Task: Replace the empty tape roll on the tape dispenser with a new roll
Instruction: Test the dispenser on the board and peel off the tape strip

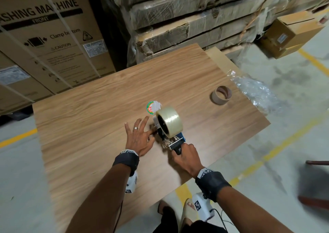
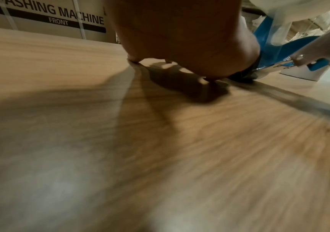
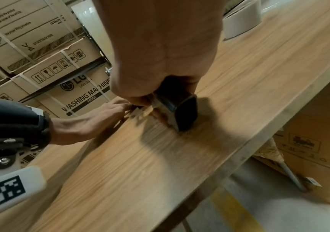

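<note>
A tape dispenser [image 1: 175, 141] with a blue frame rests on the wooden table [image 1: 99, 108], carrying a full clear tape roll [image 1: 169, 121]. My right hand [image 1: 185, 151] grips its black handle [image 3: 182, 109]. My left hand [image 1: 139, 134] lies flat just left of the dispenser, fingers spread, with the fingertips [image 2: 133, 60] touching the table near the dispenser's front end. What lies under those fingers is hidden. The empty cardboard core [image 1: 221, 94] stands alone at the table's right side. The blue frame [image 2: 269, 45] shows beside my left palm [image 2: 180, 39].
A torn round sticker [image 1: 153, 107] lies behind the roll. Crumpled clear plastic wrap [image 1: 254, 92] hangs over the table's right edge. Washing-machine cartons [image 1: 44, 37] and wrapped flat packs [image 1: 195, 19] stand behind the table. The table's near edge [image 3: 249, 141] is close to my right hand.
</note>
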The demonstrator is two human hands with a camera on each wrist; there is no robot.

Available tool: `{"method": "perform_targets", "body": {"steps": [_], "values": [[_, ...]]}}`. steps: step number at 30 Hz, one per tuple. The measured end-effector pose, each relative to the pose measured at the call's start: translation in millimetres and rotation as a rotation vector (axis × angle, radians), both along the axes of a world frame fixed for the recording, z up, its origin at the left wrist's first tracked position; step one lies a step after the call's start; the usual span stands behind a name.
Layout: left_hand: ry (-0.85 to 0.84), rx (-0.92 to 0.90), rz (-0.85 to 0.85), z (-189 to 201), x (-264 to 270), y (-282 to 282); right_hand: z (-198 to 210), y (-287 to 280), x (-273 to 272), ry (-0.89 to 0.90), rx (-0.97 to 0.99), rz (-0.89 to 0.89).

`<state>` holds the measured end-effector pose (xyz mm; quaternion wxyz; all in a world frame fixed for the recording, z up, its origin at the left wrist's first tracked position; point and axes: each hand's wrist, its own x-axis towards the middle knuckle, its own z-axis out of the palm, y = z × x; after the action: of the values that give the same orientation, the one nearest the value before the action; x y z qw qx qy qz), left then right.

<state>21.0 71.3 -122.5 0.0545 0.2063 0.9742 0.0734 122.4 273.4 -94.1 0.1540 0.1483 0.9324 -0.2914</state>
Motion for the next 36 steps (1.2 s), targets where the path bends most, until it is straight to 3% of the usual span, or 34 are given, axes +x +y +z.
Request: {"method": "perform_targets", "body": {"steps": [13, 20, 25, 30, 36], "values": [[-0.085, -0.049, 0.057, 11, 5, 10, -2, 15, 44, -0.028, -0.057, 0.026], [-0.227, -0.071, 0.043, 8, 8, 13, 8, 22, 70, -0.058, -0.054, 0.0], [-0.207, 0.07, 0.058, 7, 40, 21, 12, 23, 71, -0.08, -0.154, -0.068], [-0.182, 0.069, 0.116, -6, 80, 32, 8, 19, 70, -0.08, -0.145, -0.077], [-0.228, 0.022, 0.156, -1, 78, 37, 7, 19, 68, -0.082, -0.077, -0.044]]}}
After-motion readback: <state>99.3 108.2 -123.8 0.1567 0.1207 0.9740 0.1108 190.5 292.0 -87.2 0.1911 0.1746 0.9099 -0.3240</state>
